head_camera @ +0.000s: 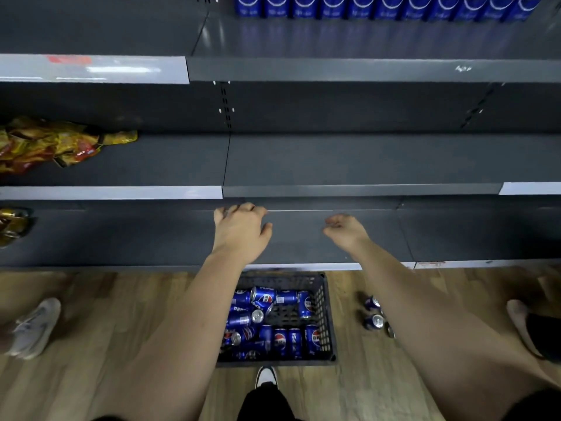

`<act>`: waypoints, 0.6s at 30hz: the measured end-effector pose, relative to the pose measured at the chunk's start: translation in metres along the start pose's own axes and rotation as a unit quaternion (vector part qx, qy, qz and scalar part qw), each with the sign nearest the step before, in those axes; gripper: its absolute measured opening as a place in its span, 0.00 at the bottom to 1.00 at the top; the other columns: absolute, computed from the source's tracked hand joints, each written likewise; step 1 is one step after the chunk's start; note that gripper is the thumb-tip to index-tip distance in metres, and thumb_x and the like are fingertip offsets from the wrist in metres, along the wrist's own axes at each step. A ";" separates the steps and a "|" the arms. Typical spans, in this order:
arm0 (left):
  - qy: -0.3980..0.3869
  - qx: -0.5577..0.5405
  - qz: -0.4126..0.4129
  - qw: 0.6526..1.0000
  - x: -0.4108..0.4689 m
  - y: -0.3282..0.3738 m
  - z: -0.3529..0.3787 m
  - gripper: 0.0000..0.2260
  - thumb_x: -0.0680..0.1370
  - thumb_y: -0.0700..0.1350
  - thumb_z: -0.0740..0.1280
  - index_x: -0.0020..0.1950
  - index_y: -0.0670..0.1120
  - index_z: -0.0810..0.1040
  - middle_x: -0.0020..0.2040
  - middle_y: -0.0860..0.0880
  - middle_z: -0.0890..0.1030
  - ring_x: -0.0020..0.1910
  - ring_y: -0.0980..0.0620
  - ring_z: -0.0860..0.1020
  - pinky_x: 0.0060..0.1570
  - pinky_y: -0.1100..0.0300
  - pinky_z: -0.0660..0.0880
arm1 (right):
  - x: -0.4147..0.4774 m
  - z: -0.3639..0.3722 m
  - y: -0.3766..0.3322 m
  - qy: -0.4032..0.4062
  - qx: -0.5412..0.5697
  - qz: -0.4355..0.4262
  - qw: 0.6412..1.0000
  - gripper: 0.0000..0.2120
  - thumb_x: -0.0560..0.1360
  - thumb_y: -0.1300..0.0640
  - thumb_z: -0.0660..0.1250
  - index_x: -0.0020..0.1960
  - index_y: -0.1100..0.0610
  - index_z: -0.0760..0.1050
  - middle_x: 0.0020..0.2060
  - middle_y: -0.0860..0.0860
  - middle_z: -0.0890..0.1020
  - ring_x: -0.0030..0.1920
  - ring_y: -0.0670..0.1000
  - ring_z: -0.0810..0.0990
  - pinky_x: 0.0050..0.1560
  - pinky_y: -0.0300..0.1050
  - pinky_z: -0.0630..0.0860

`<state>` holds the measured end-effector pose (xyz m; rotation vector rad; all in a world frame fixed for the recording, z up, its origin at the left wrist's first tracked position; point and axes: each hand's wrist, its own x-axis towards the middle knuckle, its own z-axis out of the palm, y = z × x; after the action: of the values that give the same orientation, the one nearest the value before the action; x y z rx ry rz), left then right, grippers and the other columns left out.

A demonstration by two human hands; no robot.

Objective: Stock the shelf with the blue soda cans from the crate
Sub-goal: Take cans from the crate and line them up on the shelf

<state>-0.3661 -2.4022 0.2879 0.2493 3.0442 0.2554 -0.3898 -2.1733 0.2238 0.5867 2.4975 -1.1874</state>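
From the head camera, looking down a dark grey shelving unit, both arms reach forward over the lowest shelf. The left hand (239, 229) hangs palm down with its fingers loosely bent and nothing in them. The right hand (344, 230) is turned more on edge, with its fingers softly curled. It looks empty too, though the inside of the palm is not fully shown.

The black crate (327, 311) sits on the wooden floor right below the hands, against the foot of the unit. The blue soda cans (279, 338) lie jumbled in it, some on their sides and some upright along the near wall, and part of the crate bottom shows through. A few loose cans (375, 314) lie on the floor just to the right of the crate.

At the top of the frame a row of stocked cans (385, 7) stands along the back of the top shelf (364, 41), with bare shelf in front of it. Snack packets (45, 141) lie on the middle shelf at the far left, and another person's shoe (36, 326) shows at the left edge.

This looks like the gap between loads, with neither hand carrying anything and the crate far from empty. The next move calls for lowering both hands into the crate and closing each around a can. An upright can by the near wall would be easiest to take. Each can then has to be raised and stood in front of the existing row.
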 end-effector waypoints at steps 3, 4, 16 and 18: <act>-0.017 -0.001 -0.008 1.000 -0.007 -0.003 0.013 0.18 0.80 0.54 0.57 0.69 0.53 0.71 0.65 0.50 0.74 0.65 0.47 0.71 0.67 0.48 0.58 | -0.003 0.016 0.014 -0.022 -0.020 0.009 1.000 0.19 0.75 0.56 0.65 0.66 0.55 0.75 0.61 0.53 0.79 0.62 0.54 0.77 0.61 0.42 0.70; -0.023 -0.002 -0.009 1.000 -0.011 -0.004 0.019 0.18 0.80 0.54 0.57 0.69 0.52 0.71 0.65 0.50 0.74 0.64 0.47 0.71 0.67 0.48 0.58 | -0.005 0.022 0.020 -0.032 -0.030 0.013 0.999 0.19 0.75 0.56 0.65 0.66 0.55 0.75 0.61 0.53 0.79 0.62 0.55 0.77 0.61 0.42 0.70; -0.099 0.007 -0.014 0.995 -0.020 -0.035 0.133 0.17 0.80 0.54 0.57 0.67 0.53 0.72 0.62 0.52 0.76 0.62 0.48 0.73 0.67 0.48 0.58 | 0.012 0.118 0.105 -0.112 -0.086 0.072 0.987 0.12 0.75 0.57 0.65 0.56 0.59 0.78 0.52 0.57 0.83 0.53 0.56 0.81 0.56 0.51 0.78; -0.102 0.001 -0.017 0.995 -0.019 -0.038 0.161 0.17 0.80 0.54 0.57 0.68 0.53 0.71 0.63 0.51 0.76 0.63 0.48 0.72 0.68 0.47 0.57 | 0.024 0.137 0.129 -0.123 -0.087 0.072 0.986 0.15 0.74 0.55 0.66 0.60 0.58 0.77 0.54 0.56 0.82 0.52 0.54 0.80 0.56 0.49 0.77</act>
<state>-0.3384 -2.4168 0.1238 0.2098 2.8440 0.2091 -0.3340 -2.2019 0.0449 0.5282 2.2785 -0.9168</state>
